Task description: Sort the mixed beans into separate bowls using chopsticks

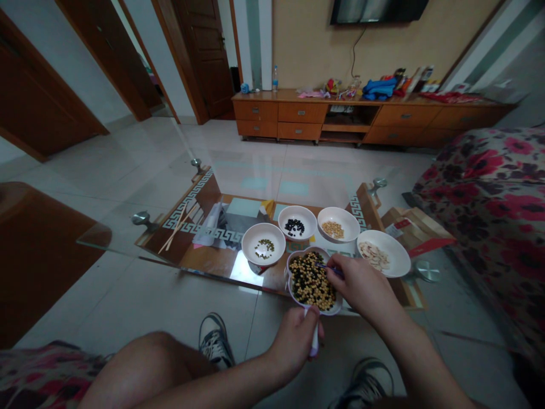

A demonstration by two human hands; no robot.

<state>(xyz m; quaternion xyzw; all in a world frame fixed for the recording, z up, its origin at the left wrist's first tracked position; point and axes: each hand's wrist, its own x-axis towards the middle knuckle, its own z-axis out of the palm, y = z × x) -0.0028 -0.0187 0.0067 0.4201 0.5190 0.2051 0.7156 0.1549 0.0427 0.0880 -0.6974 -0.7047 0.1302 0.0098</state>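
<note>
My left hand (300, 335) is closed around the pale lilac handle (314, 339) of a scalloped bowl (337, 307). Mixed yellow, black and green beans (312, 281) fill this bowl, which is at the near edge of the glass table. Between the fingers of my right hand (351, 278) are slim dark purple tweezers (334, 270), their tip among the beans. Beyond stand white bowls: one with a few green beans (264, 247), one with black beans (294, 227), one with yellow beans (332, 229), and one with pale flat pieces (374, 255) beside my right wrist.
Wooden chopsticks (175, 230) lie at the left of the glass table (230, 232). Plastic packaging (210, 224) and a grey box (244, 213) are behind the bowls. A brown paper bag (419, 227) stands at right, near a flowered sofa (489, 165). A low cabinet (300, 113) lines the far wall.
</note>
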